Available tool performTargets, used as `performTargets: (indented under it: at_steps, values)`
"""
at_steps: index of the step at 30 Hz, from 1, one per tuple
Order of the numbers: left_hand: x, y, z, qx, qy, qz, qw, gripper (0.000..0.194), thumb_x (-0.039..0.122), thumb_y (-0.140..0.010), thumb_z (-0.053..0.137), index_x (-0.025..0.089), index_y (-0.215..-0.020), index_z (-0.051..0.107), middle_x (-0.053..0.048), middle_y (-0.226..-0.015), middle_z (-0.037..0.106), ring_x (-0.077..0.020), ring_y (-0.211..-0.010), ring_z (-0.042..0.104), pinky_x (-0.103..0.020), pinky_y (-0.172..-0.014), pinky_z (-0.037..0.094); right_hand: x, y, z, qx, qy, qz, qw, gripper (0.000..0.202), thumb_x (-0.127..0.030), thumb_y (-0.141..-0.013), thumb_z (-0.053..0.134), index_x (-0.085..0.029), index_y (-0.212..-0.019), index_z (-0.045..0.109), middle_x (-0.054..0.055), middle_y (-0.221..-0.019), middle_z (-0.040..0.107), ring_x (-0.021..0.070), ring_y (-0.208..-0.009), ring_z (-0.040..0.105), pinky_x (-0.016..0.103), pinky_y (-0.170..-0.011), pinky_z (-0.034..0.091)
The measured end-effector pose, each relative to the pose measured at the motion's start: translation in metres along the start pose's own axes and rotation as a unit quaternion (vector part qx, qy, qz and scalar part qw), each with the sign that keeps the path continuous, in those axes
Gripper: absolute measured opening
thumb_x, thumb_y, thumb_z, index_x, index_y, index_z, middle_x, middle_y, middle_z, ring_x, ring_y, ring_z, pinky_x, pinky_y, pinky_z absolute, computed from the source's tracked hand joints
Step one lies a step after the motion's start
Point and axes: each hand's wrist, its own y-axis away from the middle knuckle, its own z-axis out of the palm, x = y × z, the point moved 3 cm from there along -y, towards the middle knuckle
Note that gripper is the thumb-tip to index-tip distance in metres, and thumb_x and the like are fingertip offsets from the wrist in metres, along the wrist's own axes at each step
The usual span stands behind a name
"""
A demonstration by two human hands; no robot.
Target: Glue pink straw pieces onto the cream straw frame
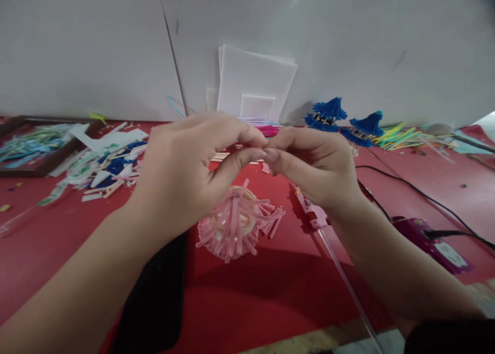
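Note:
My left hand and my right hand meet fingertip to fingertip above the red table. Thumb and fingers are pinched on each hand; whatever lies between them is too small or hidden to make out. Below my left hand stands a round craft piece covered in pink strips, with a smaller pink bunch at its right side. A pink glue gun with a long clear glue stick lies beside my right hand and forearm.
Scraps and a brown tray of strips lie left. A black phone-like slab is at front. Behind are white sheets and blue craft pieces. A purple power block with black cables sits right.

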Motion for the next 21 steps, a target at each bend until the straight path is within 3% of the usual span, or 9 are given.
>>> performTargets:
  at_steps: [6, 13, 16, 21]
  values:
    - [-0.006, 0.005, 0.009, -0.034, 0.03, -0.02, 0.999, 0.008, 0.021, -0.094, 0.061, 0.025, -0.094, 0.069, 0.001, -0.09, 0.077, -0.0165, -0.085, 0.071, -0.03, -0.078, 0.056, 0.003, 0.001, 0.001, 0.023, -0.027, 0.041, 0.999, 0.01, -0.017, -0.081, 0.07, -0.021, -0.074, 0.076, -0.004, -0.063, 0.069, 0.0084, -0.054, 0.06, 0.02, -0.046, 0.048]
    - [-0.012, 0.005, 0.009, -0.05, 0.044, -0.047, 0.997, 0.01, 0.018, -0.093, 0.059, 0.023, -0.09, 0.067, 0.002, -0.083, 0.075, -0.0155, -0.079, 0.068, -0.028, -0.075, 0.054, 0.009, 0.005, 0.007, 0.068, -0.087, 0.077, 0.991, 0.002, -0.02, -0.077, 0.077, -0.02, -0.075, 0.076, -0.003, -0.065, 0.072, 0.0099, -0.054, 0.064, 0.02, -0.048, 0.053]
    - [-0.014, 0.003, 0.007, -0.059, 0.081, -0.054, 0.994, 0.007, 0.017, -0.09, 0.062, 0.021, -0.087, 0.067, 0.003, -0.079, 0.072, -0.0128, -0.073, 0.066, -0.023, -0.073, 0.053, 0.006, 0.008, 0.01, 0.074, -0.077, 0.03, 0.994, 0.005, -0.016, -0.075, 0.078, -0.02, -0.075, 0.074, -0.002, -0.069, 0.074, 0.0093, -0.058, 0.065, 0.02, -0.053, 0.054]
    - [-0.013, 0.001, 0.002, -0.094, 0.088, -0.017, 0.992, 0.012, 0.012, -0.089, 0.058, 0.022, -0.085, 0.063, 0.003, -0.079, 0.071, -0.013, -0.074, 0.066, -0.024, -0.071, 0.051, -0.009, 0.015, 0.01, 0.069, 0.063, -0.122, 0.988, 0.01, -0.014, -0.081, 0.073, -0.021, -0.075, 0.07, -0.003, -0.068, 0.072, 0.0091, -0.058, 0.062, 0.023, -0.058, 0.053]
